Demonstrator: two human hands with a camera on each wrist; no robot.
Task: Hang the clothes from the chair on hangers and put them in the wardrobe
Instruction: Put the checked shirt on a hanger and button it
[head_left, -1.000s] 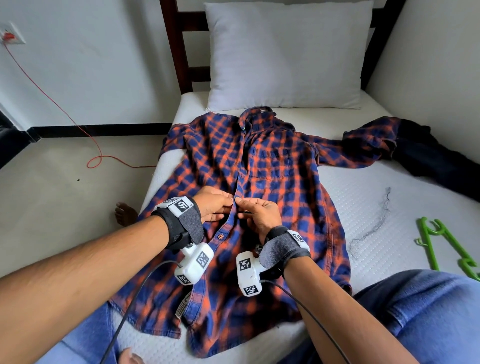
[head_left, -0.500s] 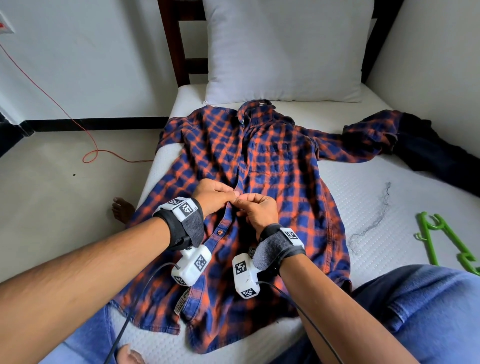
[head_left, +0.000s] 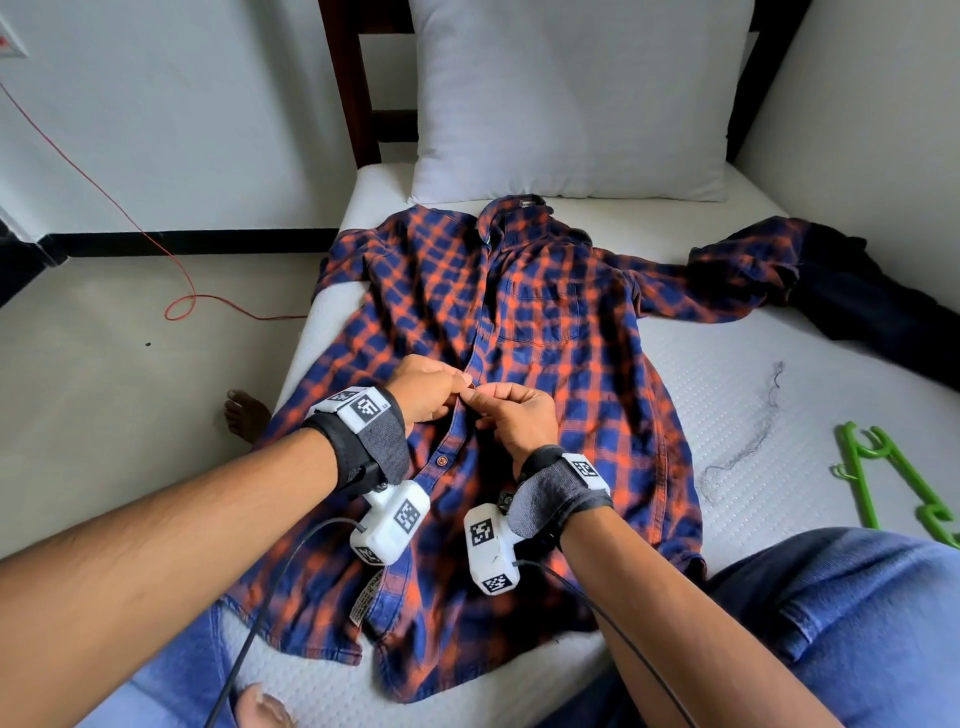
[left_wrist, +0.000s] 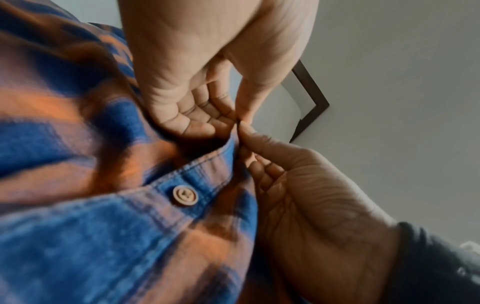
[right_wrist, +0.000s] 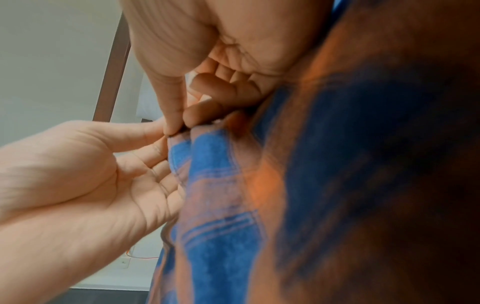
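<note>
Both your hands have crept toward 12 o'clock up the plaid shirt (head_left: 566, 332); left hand (head_left: 428, 392) and right hand (head_left: 514, 415) pinch its placket, care label (head_left: 366, 603) unreadable.

Cloth, plastic and wood on a bed

Shirt (head_left: 524, 332): soft woven cloth, matt, blue-and-orange check, stitched placket; button (left_wrist: 184, 195) smooth, pale, faintly glossy, probably plastic. Mattress (head_left: 737, 395): white cloth cover, fine dimpled texture, matt. Pillow (head_left: 566, 98): plain white cloth, smooth, matt. Hanger (head_left: 878, 483): bright green plastic, smooth, slight sheen. Headboard (head_left: 358, 88): dark wood, smooth finish. Wrist straps (head_left: 374, 447): grey knitted cloth, matt, carrying white hard plastic housings. Jeans (head_left: 857, 623): blue denim, matt. Floor (head_left: 104, 395): pale, smooth, matt.
</note>
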